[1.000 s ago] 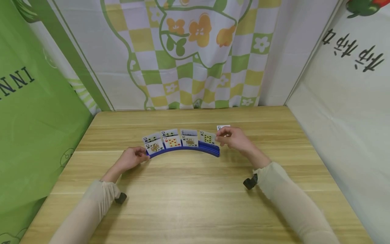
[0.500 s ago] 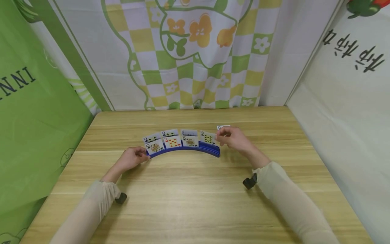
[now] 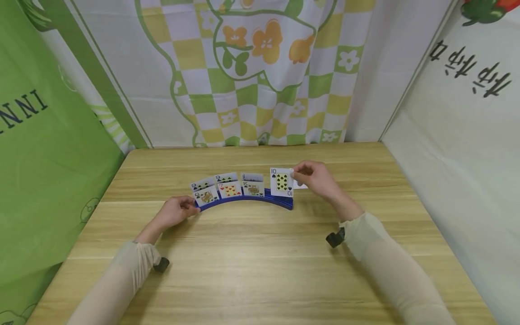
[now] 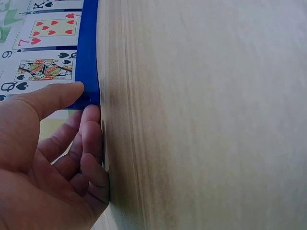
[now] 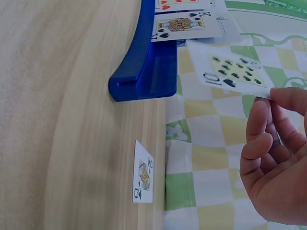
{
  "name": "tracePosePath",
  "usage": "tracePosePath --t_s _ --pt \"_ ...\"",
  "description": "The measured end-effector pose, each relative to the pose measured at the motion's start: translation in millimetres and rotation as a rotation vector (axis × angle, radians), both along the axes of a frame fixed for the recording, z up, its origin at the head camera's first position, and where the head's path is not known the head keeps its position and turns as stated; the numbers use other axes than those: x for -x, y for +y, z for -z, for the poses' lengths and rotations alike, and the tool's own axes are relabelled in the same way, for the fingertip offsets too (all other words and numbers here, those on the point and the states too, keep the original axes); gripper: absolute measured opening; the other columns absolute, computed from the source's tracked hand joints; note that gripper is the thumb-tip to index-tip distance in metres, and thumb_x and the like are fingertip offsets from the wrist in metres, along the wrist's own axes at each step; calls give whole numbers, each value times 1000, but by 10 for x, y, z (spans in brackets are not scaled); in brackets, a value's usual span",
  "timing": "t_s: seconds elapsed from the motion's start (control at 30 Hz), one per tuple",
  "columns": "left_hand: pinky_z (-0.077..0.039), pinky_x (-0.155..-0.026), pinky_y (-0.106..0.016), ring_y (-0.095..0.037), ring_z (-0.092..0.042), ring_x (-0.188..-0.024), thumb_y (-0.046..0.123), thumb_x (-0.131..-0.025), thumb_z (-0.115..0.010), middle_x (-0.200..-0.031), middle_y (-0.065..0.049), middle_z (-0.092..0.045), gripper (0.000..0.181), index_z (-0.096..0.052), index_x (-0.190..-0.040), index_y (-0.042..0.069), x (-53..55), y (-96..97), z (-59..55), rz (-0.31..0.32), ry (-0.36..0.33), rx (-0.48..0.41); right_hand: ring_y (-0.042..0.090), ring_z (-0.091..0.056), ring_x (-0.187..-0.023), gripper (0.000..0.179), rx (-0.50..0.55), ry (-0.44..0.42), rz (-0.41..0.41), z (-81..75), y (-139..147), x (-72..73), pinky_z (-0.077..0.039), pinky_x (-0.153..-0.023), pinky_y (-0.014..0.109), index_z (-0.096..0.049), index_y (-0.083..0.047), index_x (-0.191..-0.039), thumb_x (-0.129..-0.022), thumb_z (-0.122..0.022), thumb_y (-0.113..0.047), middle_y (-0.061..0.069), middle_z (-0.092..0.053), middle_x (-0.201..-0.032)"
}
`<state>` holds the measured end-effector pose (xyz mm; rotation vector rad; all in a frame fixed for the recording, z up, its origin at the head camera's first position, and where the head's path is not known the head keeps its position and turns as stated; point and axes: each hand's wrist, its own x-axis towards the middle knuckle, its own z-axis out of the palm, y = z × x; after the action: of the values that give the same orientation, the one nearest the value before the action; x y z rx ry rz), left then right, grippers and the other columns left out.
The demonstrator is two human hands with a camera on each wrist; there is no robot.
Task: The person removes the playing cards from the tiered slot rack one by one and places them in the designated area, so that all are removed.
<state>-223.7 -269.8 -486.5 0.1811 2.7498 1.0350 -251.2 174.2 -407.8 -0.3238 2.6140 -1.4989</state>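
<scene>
A curved blue card holder (image 3: 243, 197) carries playing cards in two rows. Its front row shows a queen of spades (image 4: 45, 69), a seven of hearts (image 3: 230, 189) and a king of spades (image 3: 253, 188); they partly cover the cards behind. My left hand (image 3: 174, 211) pinches the holder's left end, thumb on the front edge and fingers at the end. My right hand (image 3: 318, 178) pinches the right edge of a ten of spades (image 3: 282, 182). In the right wrist view the ten hangs above the back of the holder, whose right-end slots show bare.
A queen of clubs (image 5: 143, 172) lies face up on the wooden table (image 3: 252, 262), behind the holder's right end. A patterned cloth (image 3: 264, 104) hangs at the table's far edge. Green cloth (image 3: 48, 149) stands left, white cloth (image 3: 463, 149) right.
My right hand has raised the ten of spades out of the holder's back row and turned it more upright. My left hand and the holder have not moved.
</scene>
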Motion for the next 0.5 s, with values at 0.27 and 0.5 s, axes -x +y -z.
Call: tracePosePath --t_s 0.27,0.5 --pt "-50 -68 -29 -16 -60 -78 22 -90 -73 -94 -13 -71 37 -66 -114 -6 -10 9 -4 5 8 -5 35 -65 -88 21 44 -32 15 -24 31 34 -54 -71 30 -66 -4 -109 -98 -64 -21 22 -68 -100" --pt "-50 -68 -28 -16 -60 -78 22 -89 -74 -94 -13 -71 38 -66 -114 -5 -12 11 1 -3 17 6 28 -64 -82 25 91 -88 38 -41 79 66 -49 -62 24 -64 -3 -112 -99 -63 -24 19 -68 -98"
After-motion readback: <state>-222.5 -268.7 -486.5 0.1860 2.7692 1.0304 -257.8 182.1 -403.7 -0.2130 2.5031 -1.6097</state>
